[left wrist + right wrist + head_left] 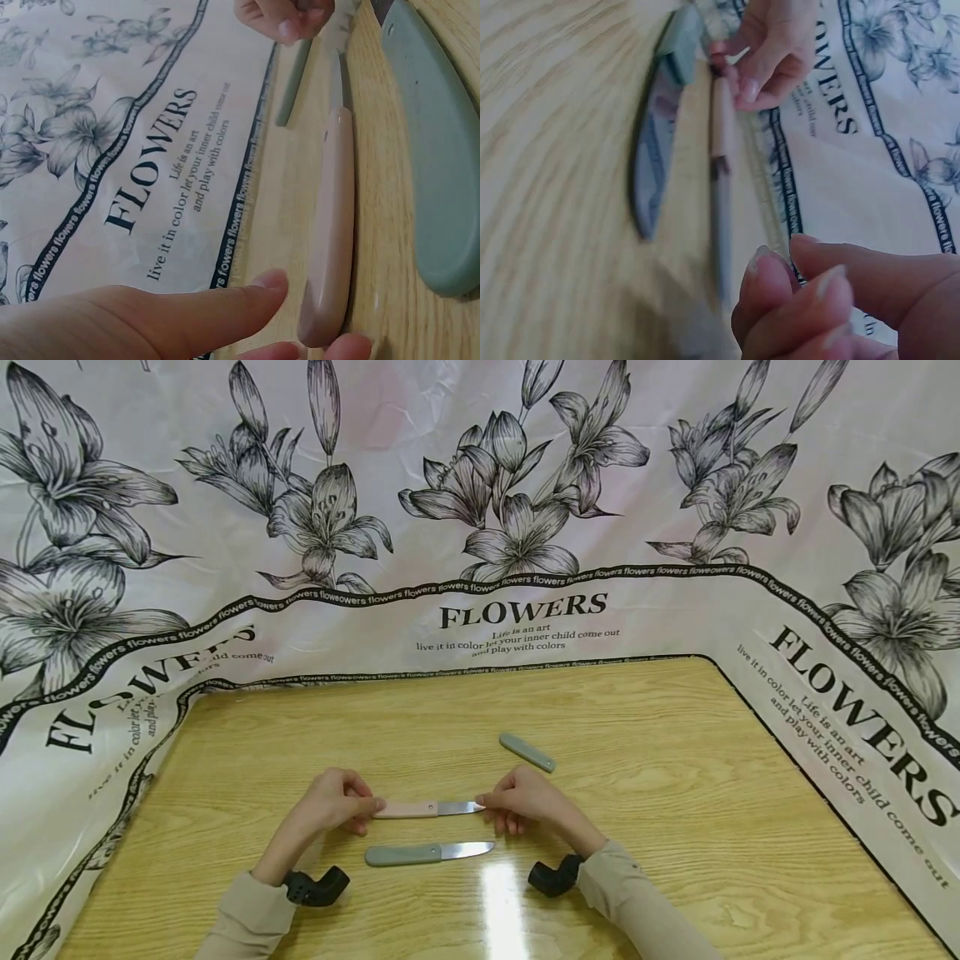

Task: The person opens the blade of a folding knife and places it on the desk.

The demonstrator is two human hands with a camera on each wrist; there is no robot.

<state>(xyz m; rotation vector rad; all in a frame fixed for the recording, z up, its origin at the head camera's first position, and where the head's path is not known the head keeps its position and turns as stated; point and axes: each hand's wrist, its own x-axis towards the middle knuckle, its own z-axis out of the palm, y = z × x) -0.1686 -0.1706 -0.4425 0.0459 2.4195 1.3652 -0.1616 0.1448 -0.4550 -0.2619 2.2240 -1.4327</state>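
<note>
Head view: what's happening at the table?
A person's left hand is at the handle end of a pink-handled knife, with the right hand at its blade tip; whether either grips it is unclear. An open green-handled knife lies on the near side, and a green handle with no blade showing lies farther back.

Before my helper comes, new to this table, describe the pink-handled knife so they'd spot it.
On the wooden table, the pink-handled knife is between the left hand, at its handle, and the right hand, at its blade tip. Its handle alone is pink: the green-handled knife lies on its near side, the green piece beyond.
</note>
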